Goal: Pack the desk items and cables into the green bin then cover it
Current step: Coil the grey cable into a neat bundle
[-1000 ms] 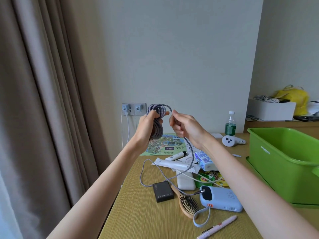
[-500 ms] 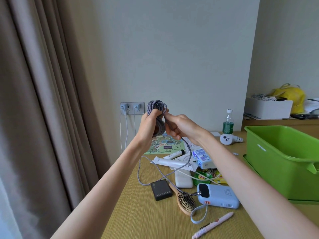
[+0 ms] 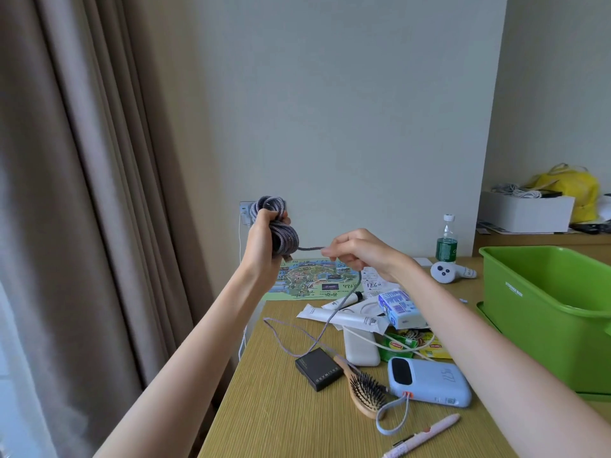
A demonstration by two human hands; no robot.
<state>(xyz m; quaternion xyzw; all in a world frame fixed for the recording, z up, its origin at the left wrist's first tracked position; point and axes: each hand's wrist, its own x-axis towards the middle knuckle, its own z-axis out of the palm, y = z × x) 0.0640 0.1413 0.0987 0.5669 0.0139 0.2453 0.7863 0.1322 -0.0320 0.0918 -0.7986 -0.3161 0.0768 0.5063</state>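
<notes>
One cable [image 3: 287,236]: left hand [image 3: 261,241] grips coil, right hand [image 3: 362,252] pinches strand; green bin [image 3: 545,312] cropped.

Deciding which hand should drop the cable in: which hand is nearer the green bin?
Right. The right hand pinches the cable left of the bin; the left hand grips the coil farther left.

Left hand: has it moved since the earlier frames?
Yes. The left hand with the cable coil shifted left, now overlapping the wall socket.
</notes>
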